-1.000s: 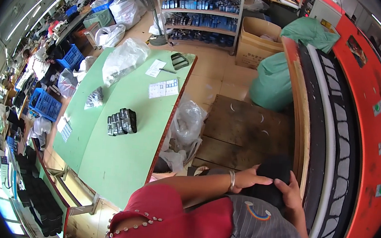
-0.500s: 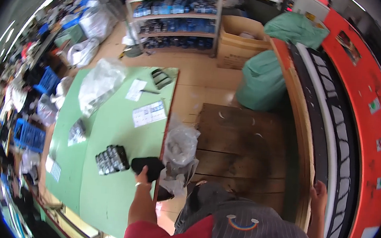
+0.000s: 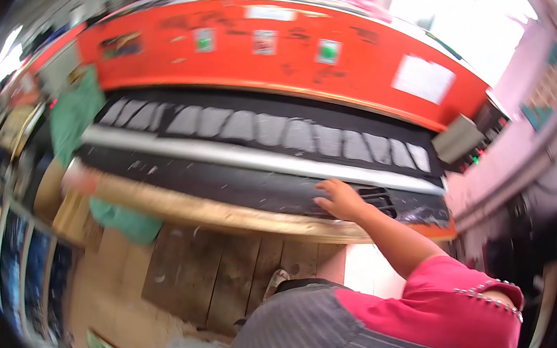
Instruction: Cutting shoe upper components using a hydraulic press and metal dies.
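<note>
Extending over the black ledge [image 3: 243, 185], the right hand [image 3: 340, 199] is held fingers apart, nothing visibly gripped. A slotted dark piece [image 3: 379, 197] is laid just beside it, presumably for easy reach; pale panels [image 3: 269, 131] are spaced in a row, probably against overlap. Left hand not seen.

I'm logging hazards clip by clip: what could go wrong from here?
The right hand is close to the white bar, so its fingers might knock against it. The black slotted piece lies right by the wrist and could get brushed aside. Reaching farther over the bar might disturb the row of gray pieces behind it.
</note>
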{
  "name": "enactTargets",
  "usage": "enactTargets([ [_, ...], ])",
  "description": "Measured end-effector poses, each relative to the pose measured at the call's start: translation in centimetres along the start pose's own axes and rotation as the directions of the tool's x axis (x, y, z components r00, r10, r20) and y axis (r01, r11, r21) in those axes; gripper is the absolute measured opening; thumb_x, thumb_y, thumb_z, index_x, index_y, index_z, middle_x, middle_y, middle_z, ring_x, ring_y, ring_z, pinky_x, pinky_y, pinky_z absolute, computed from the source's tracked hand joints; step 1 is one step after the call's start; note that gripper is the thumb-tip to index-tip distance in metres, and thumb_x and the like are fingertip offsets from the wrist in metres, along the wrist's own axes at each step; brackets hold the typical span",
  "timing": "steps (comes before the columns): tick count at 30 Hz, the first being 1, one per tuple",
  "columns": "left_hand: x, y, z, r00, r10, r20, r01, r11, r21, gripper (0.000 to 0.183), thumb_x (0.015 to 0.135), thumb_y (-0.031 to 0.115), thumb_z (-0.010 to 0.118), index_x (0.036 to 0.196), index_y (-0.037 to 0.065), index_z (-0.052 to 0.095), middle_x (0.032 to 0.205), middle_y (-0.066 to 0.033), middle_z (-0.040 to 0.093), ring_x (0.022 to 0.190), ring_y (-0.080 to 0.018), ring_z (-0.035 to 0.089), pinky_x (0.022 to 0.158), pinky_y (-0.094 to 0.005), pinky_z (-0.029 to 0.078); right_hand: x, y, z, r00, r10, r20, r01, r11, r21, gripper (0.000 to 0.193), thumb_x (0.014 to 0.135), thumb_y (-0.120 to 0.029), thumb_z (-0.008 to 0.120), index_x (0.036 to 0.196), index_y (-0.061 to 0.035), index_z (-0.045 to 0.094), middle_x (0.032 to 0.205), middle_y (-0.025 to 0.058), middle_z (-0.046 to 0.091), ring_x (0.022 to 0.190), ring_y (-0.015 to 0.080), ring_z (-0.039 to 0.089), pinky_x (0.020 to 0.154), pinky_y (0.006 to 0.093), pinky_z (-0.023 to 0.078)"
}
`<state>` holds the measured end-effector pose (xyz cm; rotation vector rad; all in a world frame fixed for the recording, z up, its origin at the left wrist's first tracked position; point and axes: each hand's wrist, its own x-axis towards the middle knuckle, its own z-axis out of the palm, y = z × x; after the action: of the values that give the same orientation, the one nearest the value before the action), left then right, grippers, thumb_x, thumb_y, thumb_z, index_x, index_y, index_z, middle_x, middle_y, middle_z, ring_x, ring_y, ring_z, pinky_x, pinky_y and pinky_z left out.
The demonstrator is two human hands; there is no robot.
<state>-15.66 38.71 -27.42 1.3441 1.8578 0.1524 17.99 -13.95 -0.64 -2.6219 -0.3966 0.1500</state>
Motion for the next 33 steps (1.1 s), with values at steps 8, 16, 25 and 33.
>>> enactTargets([
  [8,-7.6,18.9,3.2,0.714,0.700,-0.008,-0.700,0.714,0.001,0.041,0.091,0.028,0.057,0.120,-0.002,0.056,0.119,-0.0169,0.060,0.107,-0.0292,0.058,0.094,-0.0376,0.047,4.7,13.6,-3.0,0.858,0.348,-0.377,-0.347,0.935,0.073,0.038,0.081,-0.025,0.066,0.110,-0.0014,0.062,0.112,0.0216,0.060,0.105,0.0359,0.057,0.091,0.0422,0.045],
  [16,-18.5,37.9,14.5,0.290,0.954,-0.083,-0.927,0.257,-0.274,0.022,0.090,0.010,0.059,0.110,0.000,0.060,0.105,-0.0094,0.065,0.095,-0.0193,0.062,0.085,-0.0315,0.049,10.4,21.2,-5.0,0.677,0.585,-0.445,-0.720,0.651,-0.240,0.050,0.083,-0.037,0.064,0.105,0.0071,0.059,0.106,0.0251,0.062,0.103,0.0352,0.059,0.094,0.0429,0.044],
  [25,-27.6,48.8,32.6,-0.200,0.926,0.320,-0.979,-0.201,-0.031,0.034,0.082,0.023,0.066,0.105,-0.001,0.061,0.101,-0.0180,0.064,0.090,-0.0348,0.063,0.083,-0.0411,0.050,12.6,21.0,-5.0,0.573,0.716,-0.399,-0.786,0.618,-0.019,0.036,0.087,-0.025,0.061,0.111,0.0020,0.056,0.103,0.0257,0.064,0.099,0.0411,0.061,0.086,0.0470,0.048],
  [33,-30.2,53.6,34.6,0.181,0.538,0.823,-0.894,-0.259,0.366,0.045,0.088,0.035,0.057,0.110,-0.005,0.060,0.112,-0.0259,0.062,0.109,-0.0419,0.056,0.095,-0.0445,0.044,11.1,20.5,-4.8,0.530,0.779,-0.336,-0.816,0.576,0.048,0.030,0.091,-0.024,0.054,0.109,-0.0003,0.056,0.106,0.0261,0.063,0.101,0.0409,0.061,0.088,0.0491,0.047],
])
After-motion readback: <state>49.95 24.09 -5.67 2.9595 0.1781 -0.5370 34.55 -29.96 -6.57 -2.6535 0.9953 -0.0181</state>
